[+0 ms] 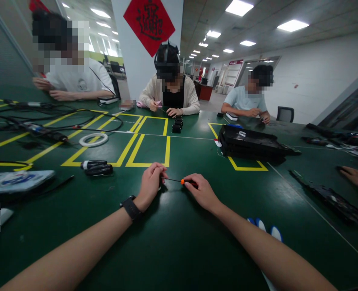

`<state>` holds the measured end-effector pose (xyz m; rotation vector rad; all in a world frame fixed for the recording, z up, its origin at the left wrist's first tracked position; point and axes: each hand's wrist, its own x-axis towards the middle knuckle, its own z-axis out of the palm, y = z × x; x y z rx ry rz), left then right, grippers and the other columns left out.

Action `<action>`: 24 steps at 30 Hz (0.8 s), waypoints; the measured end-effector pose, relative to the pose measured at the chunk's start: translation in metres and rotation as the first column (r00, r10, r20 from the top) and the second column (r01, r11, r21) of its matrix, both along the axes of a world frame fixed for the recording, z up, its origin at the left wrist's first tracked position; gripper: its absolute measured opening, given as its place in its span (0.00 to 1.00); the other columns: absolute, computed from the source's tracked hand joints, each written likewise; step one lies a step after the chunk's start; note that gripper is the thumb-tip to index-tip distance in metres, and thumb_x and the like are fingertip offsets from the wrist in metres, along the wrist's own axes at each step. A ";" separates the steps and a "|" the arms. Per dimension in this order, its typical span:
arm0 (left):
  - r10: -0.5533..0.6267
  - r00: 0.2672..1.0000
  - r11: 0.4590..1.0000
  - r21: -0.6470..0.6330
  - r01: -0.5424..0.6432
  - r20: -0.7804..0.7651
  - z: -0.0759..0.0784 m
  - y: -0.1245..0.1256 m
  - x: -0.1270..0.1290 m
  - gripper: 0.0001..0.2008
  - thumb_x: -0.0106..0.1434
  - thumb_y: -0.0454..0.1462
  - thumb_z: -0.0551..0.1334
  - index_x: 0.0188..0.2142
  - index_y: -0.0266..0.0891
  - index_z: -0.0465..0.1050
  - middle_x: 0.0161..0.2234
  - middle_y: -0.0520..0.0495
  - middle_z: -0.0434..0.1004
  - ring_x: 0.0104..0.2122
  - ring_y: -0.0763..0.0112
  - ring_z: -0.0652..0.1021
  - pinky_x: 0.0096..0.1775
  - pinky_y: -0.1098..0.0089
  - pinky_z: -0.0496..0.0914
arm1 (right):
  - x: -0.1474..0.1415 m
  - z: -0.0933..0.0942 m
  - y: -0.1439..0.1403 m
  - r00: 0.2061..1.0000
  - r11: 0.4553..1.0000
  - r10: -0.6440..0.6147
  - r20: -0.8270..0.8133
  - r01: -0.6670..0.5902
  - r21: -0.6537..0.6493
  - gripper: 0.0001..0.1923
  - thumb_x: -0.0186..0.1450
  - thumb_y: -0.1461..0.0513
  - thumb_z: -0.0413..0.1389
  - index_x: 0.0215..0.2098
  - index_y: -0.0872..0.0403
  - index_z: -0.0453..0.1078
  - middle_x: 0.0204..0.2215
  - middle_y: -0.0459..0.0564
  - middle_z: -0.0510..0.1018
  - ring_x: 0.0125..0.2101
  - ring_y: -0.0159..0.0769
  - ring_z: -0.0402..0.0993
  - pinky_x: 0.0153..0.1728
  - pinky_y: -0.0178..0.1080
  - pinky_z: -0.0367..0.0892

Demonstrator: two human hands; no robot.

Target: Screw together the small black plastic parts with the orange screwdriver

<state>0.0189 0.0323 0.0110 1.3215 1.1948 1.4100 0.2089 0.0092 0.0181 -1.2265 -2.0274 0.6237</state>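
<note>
Showing a green table marked with yellow tape lines, seen from above the wearer's two forearms. The only writing in view is a dark brush-written character on a red diamond-shaped sign hung on the far white pillar; it cannot be read with certainty. The right hand is closed around a small screwdriver, its orange handle pinched between the fingertips and its thin dark shaft lying level, pointing left. The left hand is curled shut over something small at the shaft's tip; what it holds is hidden by the fingers. A dark watch sits on the left wrist. Both hands rest on the table near its middle, just near of the yellow squares. To the left lie a black cylindrical tool and a white ring. To the right lies a black tray. Three seated people work at the far side, and another person's hand rests at the right edge.
</note>
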 end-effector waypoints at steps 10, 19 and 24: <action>0.047 0.998 0.999 0.026 -0.048 0.030 -0.004 0.001 -0.003 0.10 0.57 0.40 0.51 0.29 0.36 0.66 0.21 0.51 0.72 0.19 0.76 0.69 0.22 0.75 0.63 | 0.003 0.001 0.000 1.000 0.999 -0.022 0.013 0.023 -0.030 0.08 0.61 0.63 0.53 0.39 0.52 0.69 0.37 0.48 0.73 0.40 0.34 0.66 0.43 0.40 0.61; 0.113 0.971 0.993 0.048 -0.105 -0.210 0.001 -0.001 -0.002 0.10 0.54 0.43 0.57 0.25 0.37 0.67 0.18 0.52 0.70 0.18 0.75 0.69 0.23 0.74 0.61 | 0.006 0.004 -0.002 0.998 0.998 -0.049 0.050 0.051 -0.039 0.08 0.59 0.64 0.54 0.37 0.53 0.70 0.35 0.49 0.73 0.38 0.36 0.66 0.41 0.41 0.62; 0.173 0.921 0.981 0.143 -0.130 -0.348 0.002 0.000 -0.001 0.11 0.51 0.44 0.61 0.24 0.38 0.68 0.20 0.53 0.71 0.22 0.74 0.70 0.27 0.73 0.62 | 0.007 0.003 -0.002 0.990 0.996 -0.092 0.108 0.093 -0.004 0.07 0.57 0.65 0.54 0.35 0.53 0.69 0.32 0.48 0.71 0.36 0.36 0.66 0.37 0.40 0.62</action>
